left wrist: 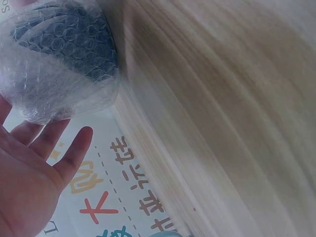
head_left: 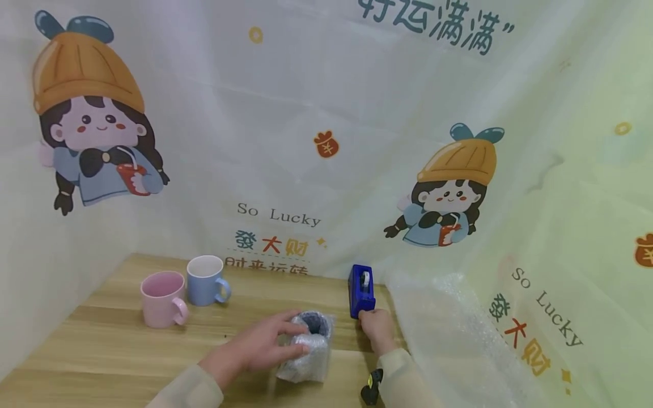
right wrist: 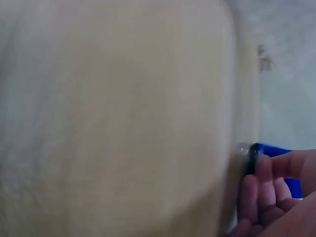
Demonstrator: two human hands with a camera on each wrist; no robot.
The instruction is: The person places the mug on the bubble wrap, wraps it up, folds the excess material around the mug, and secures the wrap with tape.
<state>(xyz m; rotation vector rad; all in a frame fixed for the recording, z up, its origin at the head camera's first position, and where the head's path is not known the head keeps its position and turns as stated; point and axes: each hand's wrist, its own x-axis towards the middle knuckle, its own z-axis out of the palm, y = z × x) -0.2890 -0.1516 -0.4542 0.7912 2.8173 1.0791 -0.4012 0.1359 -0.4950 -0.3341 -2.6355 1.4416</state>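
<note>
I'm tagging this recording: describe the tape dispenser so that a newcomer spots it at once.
In the head view, find the wooden table, then its far edge, between the blue mug and the bubble wrap sheet. The tape dispenser stands there, its near end at the right hand. Unlike its neighbours, it is deep blue and blocky.

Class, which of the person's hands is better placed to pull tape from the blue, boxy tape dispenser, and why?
Probably the right hand: its curled fingers are at the near end of the blue tape dispenser. The left hand, farther away, touches the clear bubble-wrapped bundle.
</note>
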